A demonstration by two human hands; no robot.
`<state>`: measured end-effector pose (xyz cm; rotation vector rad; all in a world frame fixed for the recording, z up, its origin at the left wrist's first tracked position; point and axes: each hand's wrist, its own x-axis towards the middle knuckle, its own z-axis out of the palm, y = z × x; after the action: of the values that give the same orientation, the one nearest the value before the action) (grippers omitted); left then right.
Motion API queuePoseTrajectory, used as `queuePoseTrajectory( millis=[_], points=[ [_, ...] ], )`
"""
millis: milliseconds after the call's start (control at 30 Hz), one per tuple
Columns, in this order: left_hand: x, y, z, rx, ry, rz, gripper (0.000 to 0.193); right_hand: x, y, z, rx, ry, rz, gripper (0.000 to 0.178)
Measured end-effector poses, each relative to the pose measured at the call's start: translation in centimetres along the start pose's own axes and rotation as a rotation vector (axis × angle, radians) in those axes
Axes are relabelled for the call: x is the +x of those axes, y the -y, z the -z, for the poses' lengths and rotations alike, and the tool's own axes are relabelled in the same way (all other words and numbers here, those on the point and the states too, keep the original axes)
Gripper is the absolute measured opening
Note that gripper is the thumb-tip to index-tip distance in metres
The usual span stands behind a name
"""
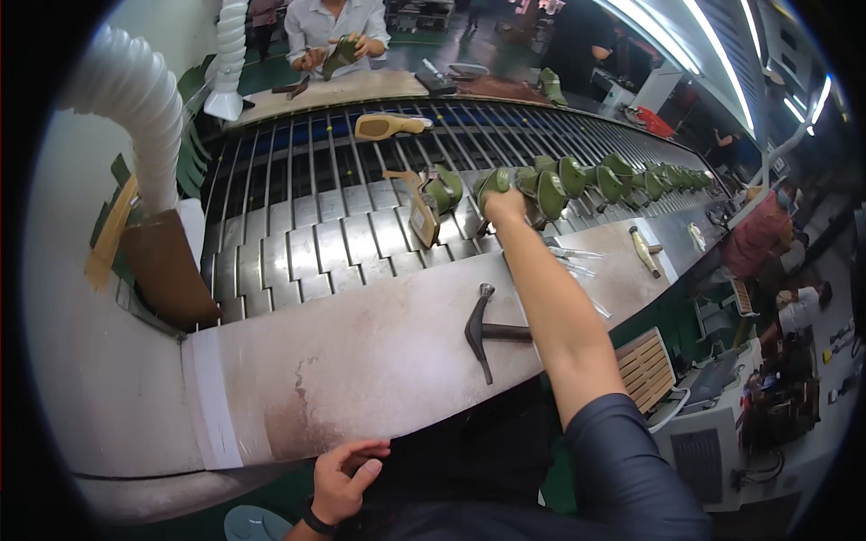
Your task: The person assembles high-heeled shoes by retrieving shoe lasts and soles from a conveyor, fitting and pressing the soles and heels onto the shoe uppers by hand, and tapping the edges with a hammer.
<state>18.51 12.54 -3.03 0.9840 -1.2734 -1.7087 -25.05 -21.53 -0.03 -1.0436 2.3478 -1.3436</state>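
My right arm stretches forward over the bench. My right hand [505, 207] is closed on a green shoe upper [493, 182] near the front of a row; most of its fingers are hidden. More green shoe uppers [606, 183] run off to the right on the metal slat conveyor [338, 239]. Just left of that hand, a tan sole-shaped piece [424, 221] stands tilted against green uppers. My left hand [347, 480] is open and empty by the bench's near edge, fingers stretched out and thumb apart. A dark cobbler's hammer [476, 332] lies on the bench between my hands.
A tan shoe-shaped piece [390, 125] lies farther back on the conveyor. On the bench [379, 361] are thin shiny strips [577, 261] and a light-coloured hammer [642, 252]. White duct hoses [135, 108] hang left. Across the conveyor, a co-worker [338, 36] holds a green upper.
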Motion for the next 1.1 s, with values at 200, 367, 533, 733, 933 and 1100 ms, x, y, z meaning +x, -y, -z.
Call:
queuePoseTrajectory(
  millis=[200,367,533,733,933,1100],
  points=[
    [-2.7,0.9,0.4,0.072,-0.028,-0.03,0.027,-4.6,0.5,0.0,-0.067,-0.025,0.097,0.066],
    [-1.8,0.5,-2.1,0.195,0.177,0.024,0.028,-18.6,-0.7,7.4,0.119,0.164,0.687,0.047],
    [-1.6,0.2,-5.6,0.409,0.293,0.088,0.025,-30.0,-6.2,21.3,0.121,0.69,0.532,0.028],
    [0.0,1.4,-10.0,0.665,0.499,0.283,0.025,-31.2,-18.2,25.8,0.135,0.894,0.279,0.034],
    [5.2,-0.2,-14.1,0.886,0.632,0.365,0.027,-26.3,-21.5,24.5,0.275,1.069,0.166,0.036],
    [10.3,-3.7,-20.5,0.779,0.706,0.246,0.031,-22.1,-15.8,31.2,0.119,1.285,-0.065,0.038]
  ],
)
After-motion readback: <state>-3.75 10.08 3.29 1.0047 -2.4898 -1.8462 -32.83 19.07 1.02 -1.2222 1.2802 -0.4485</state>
